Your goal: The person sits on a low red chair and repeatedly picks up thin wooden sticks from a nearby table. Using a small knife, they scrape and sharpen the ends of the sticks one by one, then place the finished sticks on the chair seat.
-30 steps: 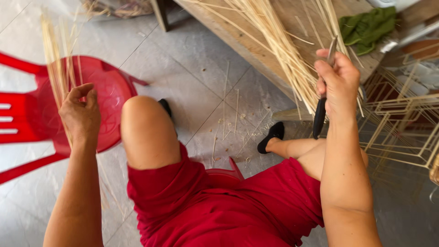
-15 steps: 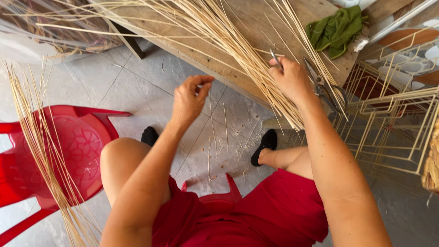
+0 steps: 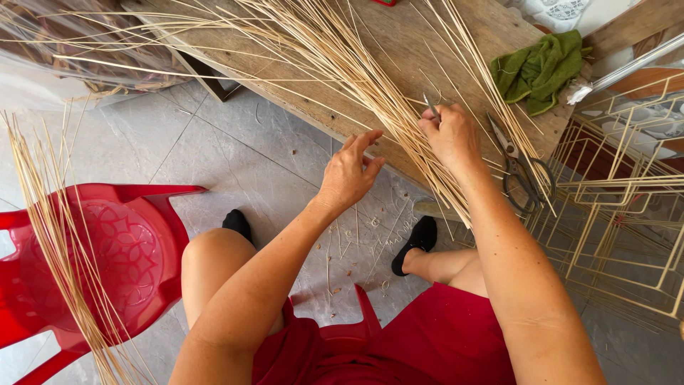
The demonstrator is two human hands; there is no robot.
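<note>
Head view: left hand (image 3: 349,175) — now off the red chair (image 3: 107,257) — is reaching open toward the reed bundle (image 3: 356,71) at twelve o'clock; right hand (image 3: 450,132) is pinching a thin metal tool (image 3: 430,105).

The left hand (image 3: 349,175) reached with loosely spread fingers to the bundle of pale reed strips (image 3: 356,71) lying across the wooden workbench (image 3: 399,28). The right hand (image 3: 450,135) was closed on a thin metal tool (image 3: 430,107) among the strips. Scissors (image 3: 524,175) lay just beside it, near a green cloth (image 3: 540,68).

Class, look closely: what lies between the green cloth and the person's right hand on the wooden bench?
In the head view, pale thin reeds cross bare wood between green cloth and right hand.
</note>
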